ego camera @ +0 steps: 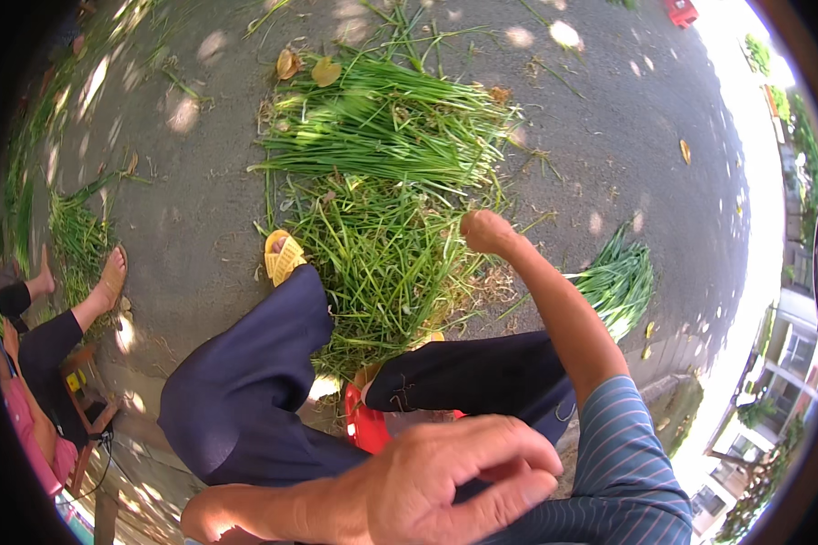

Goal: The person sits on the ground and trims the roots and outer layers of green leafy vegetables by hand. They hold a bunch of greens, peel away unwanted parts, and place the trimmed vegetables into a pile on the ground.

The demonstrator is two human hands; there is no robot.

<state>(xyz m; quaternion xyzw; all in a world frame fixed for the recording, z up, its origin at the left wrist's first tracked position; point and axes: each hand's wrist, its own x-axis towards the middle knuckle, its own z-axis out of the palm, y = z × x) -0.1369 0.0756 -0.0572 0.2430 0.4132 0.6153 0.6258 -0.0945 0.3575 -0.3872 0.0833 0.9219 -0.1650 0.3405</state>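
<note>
My left hand (463,477) is large at the bottom of the view, above my lap. Its fingers are curled, the thumb lies close to the index finger, and nothing shows between them. Farther out, my right hand (487,230) reaches to the right edge of a tangled heap of loose green leaves (382,266). It is seen from its back, so whatever the fingers hold is hidden. Beyond that heap lies a pile of long greens like garlic chives (382,126), stalks mostly side by side. A neater bunch of greens (617,283) rests right of my forearm.
A red plastic stool or container (367,419) shows between my legs. My left foot wears a yellow slipper (284,257) beside the loose heap. At far left another person's foot (112,276) stands by more greens (78,225). A red object (682,12) is at the top right.
</note>
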